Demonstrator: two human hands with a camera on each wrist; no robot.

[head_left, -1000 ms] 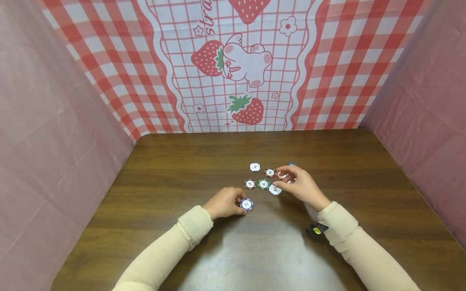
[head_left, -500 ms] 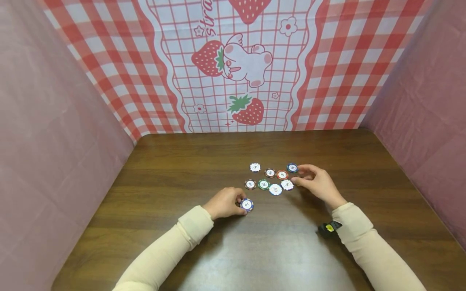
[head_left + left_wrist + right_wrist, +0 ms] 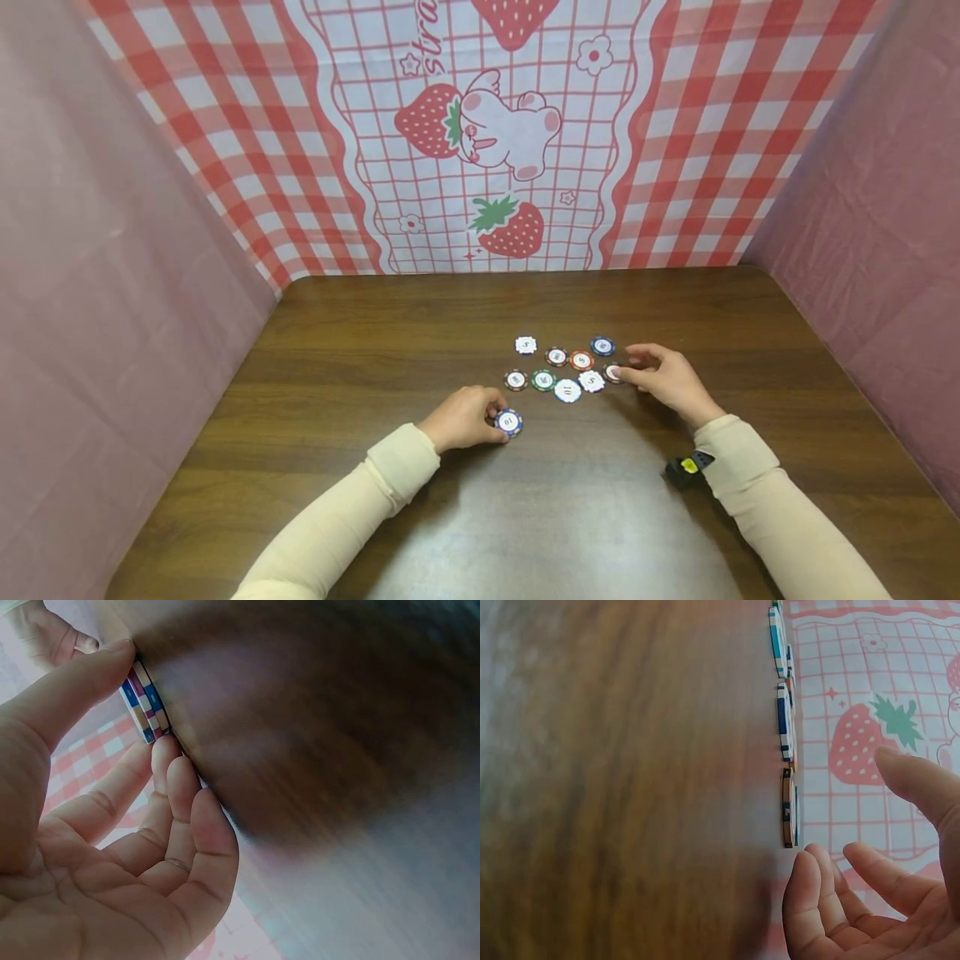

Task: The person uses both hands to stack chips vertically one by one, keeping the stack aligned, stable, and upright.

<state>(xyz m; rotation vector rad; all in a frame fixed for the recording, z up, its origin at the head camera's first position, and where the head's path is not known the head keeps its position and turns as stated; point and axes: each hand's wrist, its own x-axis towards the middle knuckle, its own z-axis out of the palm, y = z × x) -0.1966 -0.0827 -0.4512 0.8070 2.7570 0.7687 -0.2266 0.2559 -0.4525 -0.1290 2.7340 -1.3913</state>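
My left hand (image 3: 463,418) pinches a small stack of poker chips (image 3: 508,422) between thumb and fingers, low over the table; the top one is blue and white, marked 10. Stacked blue, white and purple edges (image 3: 147,699) show in the left wrist view. My right hand (image 3: 671,383) holds nothing, its thumb and fingers spread apart. Its thumb overlaps a dark-edged poker chip (image 3: 611,372) in the head view. In the right wrist view, that brown-and-black chip (image 3: 787,808) lies flat, just beyond the fingertips (image 3: 804,866).
Other chips lie loosely in two rows: a white 5 chip (image 3: 526,344), a red one (image 3: 581,360), a dark blue one (image 3: 602,346), a green one (image 3: 543,380) and a light blue 10 chip (image 3: 567,391), among others. A strawberry-print cloth (image 3: 495,167) hangs behind the wooden table (image 3: 360,325).
My right hand has moved to the right along the chips, bringing the ones it covered into view, including the dark-edged one at the right end. The left hand and its stack stay put.
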